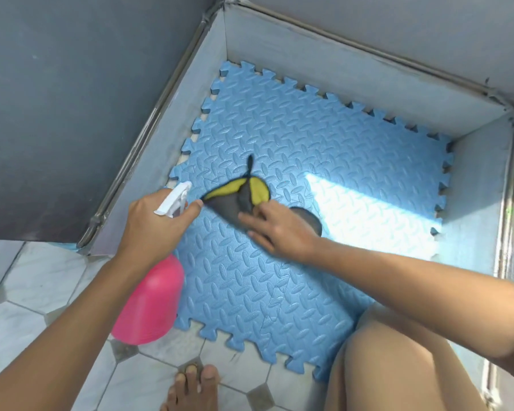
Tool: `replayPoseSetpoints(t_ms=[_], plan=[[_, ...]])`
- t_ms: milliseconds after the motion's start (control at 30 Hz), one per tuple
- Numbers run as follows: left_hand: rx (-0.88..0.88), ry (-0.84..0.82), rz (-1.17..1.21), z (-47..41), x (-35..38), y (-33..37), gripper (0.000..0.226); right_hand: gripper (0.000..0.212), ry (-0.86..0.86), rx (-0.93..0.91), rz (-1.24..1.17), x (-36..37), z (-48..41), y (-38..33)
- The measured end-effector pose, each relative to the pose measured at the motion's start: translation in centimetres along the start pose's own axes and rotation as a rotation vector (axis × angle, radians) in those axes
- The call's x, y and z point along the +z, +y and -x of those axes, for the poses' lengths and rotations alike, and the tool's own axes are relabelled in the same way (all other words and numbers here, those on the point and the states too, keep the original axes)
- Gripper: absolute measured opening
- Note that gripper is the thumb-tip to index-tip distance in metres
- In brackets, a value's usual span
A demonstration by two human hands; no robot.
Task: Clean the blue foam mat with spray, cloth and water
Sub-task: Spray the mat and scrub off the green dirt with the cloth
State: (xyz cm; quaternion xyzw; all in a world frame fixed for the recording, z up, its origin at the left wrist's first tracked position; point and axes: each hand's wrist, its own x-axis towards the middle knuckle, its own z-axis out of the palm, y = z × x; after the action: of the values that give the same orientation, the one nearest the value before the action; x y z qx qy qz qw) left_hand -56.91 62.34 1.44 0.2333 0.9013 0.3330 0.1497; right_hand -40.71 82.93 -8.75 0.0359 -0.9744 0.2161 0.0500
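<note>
A blue foam mat point(279, 129) with jigsaw edges lies flat on the floor inside a low grey walled corner. My left hand point(155, 226) grips the neck of a pink spray bottle point(152, 304), whose white trigger head point(174, 200) points toward the mat's middle. A grey and yellow cloth point(238, 194) lies crumpled on the mat just past the nozzle. My right hand point(276, 229) presses down on the cloth's near edge with spread fingers. A bright patch of sunlight falls across the right part of the mat.
Low grey walls point(339, 72) border the mat at the back, left and right. White tiled floor point(42, 280) lies at the near left. My bare foot point(190, 387) rests on the tiles at the mat's front edge, and my knee point(398, 366) rises at the lower right.
</note>
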Motion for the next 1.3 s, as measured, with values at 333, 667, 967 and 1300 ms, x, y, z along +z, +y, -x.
replayPoseSetpoints(t_ms=[333, 667, 967, 1300], plan=[[-0.01, 0.011, 0.018, -0.2, 0.3, -0.4, 0.043, 0.04, -0.038, -0.146, 0.118, -4.3, -2.4, 9.0], [-0.029, -0.049, 0.051, -0.2, -0.2, -0.2, 0.048, 0.045, 0.342, 0.729, 0.137, -6.2, -12.0, 16.1], [-0.095, 0.017, 0.134, 0.5, -1.6, -0.8, 0.045, 0.035, 0.127, 0.208, -0.017, 0.9, -11.6, -2.2], [-0.051, -0.054, 0.105, 1.2, -1.3, -0.2, 0.041, 0.034, -0.082, -0.076, 0.086, -4.0, 2.2, 5.7]])
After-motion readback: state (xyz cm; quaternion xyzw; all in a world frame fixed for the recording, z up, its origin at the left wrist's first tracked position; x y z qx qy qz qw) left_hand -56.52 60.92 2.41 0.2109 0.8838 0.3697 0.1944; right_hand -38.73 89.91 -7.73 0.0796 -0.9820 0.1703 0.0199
